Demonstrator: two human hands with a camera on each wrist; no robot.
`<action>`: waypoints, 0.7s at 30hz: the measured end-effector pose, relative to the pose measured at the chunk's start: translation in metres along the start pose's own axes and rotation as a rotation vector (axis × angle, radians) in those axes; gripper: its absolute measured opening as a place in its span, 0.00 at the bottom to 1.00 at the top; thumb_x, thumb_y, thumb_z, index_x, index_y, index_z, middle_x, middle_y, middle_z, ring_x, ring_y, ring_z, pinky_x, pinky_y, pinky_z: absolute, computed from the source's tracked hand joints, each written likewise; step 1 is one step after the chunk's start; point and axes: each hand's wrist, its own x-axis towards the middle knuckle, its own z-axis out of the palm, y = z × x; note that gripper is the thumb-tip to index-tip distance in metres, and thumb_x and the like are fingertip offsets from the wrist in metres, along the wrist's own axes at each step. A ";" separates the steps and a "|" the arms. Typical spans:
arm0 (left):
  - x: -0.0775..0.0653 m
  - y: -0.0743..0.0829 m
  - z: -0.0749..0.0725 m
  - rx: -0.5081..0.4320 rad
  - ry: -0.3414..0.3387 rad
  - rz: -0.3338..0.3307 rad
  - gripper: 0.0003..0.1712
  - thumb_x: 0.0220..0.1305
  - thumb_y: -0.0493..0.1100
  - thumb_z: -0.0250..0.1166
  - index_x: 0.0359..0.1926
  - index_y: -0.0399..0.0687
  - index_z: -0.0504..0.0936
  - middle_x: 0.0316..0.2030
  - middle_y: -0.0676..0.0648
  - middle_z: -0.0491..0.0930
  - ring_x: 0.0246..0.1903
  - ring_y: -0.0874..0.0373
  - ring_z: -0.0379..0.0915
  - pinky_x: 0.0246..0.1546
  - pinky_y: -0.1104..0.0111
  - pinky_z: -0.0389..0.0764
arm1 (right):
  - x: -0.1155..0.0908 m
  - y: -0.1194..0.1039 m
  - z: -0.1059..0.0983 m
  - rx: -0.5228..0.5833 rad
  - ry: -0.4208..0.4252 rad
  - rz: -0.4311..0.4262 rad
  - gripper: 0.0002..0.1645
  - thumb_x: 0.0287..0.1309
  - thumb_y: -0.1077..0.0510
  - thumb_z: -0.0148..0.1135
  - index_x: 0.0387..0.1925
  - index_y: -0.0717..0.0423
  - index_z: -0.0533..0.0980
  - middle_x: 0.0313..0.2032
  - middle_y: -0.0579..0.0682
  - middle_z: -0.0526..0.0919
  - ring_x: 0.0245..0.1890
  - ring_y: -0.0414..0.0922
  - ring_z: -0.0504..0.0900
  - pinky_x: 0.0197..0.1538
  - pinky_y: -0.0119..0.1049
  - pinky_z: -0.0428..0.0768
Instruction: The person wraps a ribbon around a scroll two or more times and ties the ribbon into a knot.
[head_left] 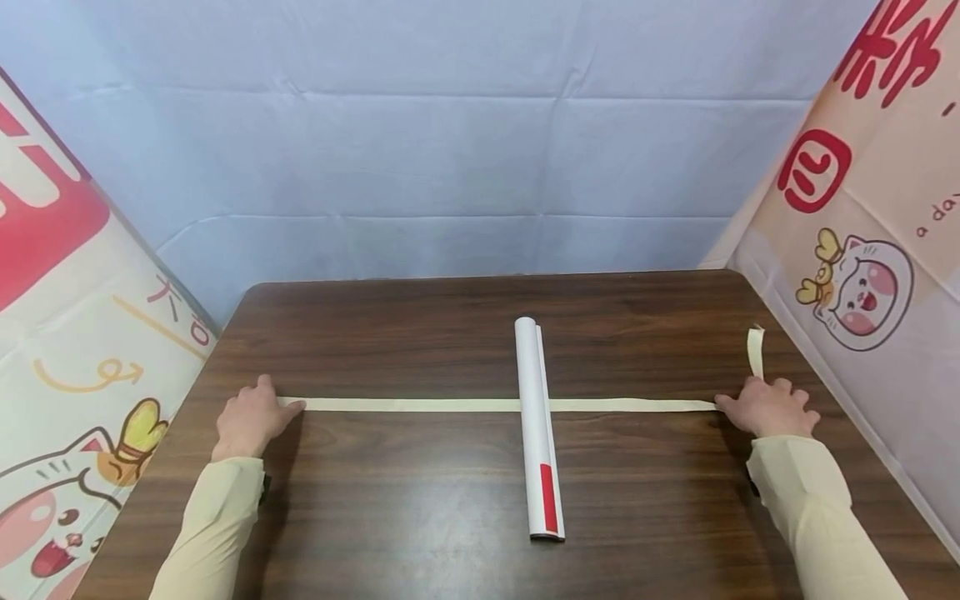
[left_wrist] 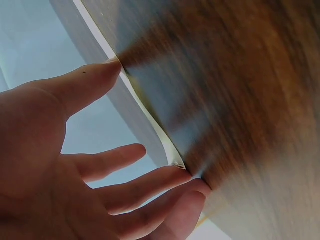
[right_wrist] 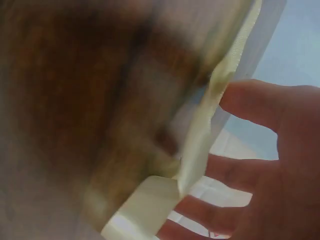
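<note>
A long cream ribbon (head_left: 412,405) runs from side to side across the brown table, and a white paper roll (head_left: 531,417) with a red strip lies over it. My left hand (head_left: 250,417) is at the ribbon's left end, fingers spread. In the left wrist view, the thumb tip touches the ribbon (left_wrist: 146,107) and its end sits by the fingertips. With its fingers spread too, my right hand (head_left: 772,408) touches the right part with the thumb. The loose right end stands up beyond that hand. In the right wrist view the ribbon (right_wrist: 197,142) bends along the fingers.
The wooden table (head_left: 390,333) has its far edge against a pale cloth backdrop (head_left: 420,158). Printed cloths with cartoon cats hang on the left (head_left: 45,467) and on the right (head_left: 862,275). The paper roll stretches from near the far edge toward the front.
</note>
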 end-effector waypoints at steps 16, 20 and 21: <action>0.001 -0.003 0.002 0.004 0.028 0.027 0.35 0.57 0.60 0.60 0.39 0.26 0.67 0.36 0.21 0.72 0.36 0.25 0.69 0.30 0.41 0.73 | 0.002 0.019 -0.005 0.023 0.123 -0.050 0.51 0.60 0.36 0.48 0.50 0.87 0.59 0.49 0.84 0.53 0.50 0.85 0.46 0.44 0.80 0.49; 0.000 -0.002 0.003 0.007 0.023 0.024 0.35 0.58 0.59 0.59 0.40 0.26 0.67 0.37 0.21 0.72 0.37 0.24 0.69 0.31 0.41 0.73 | -0.001 0.016 -0.014 0.052 0.187 -0.073 0.50 0.62 0.38 0.45 0.54 0.88 0.54 0.50 0.86 0.50 0.50 0.85 0.46 0.43 0.80 0.49; -0.001 -0.002 0.003 0.008 0.020 0.022 0.35 0.58 0.59 0.59 0.41 0.25 0.67 0.38 0.21 0.72 0.38 0.24 0.69 0.31 0.41 0.73 | -0.002 0.014 -0.016 0.064 0.206 -0.081 0.49 0.62 0.39 0.45 0.54 0.88 0.53 0.51 0.86 0.50 0.50 0.85 0.46 0.43 0.80 0.49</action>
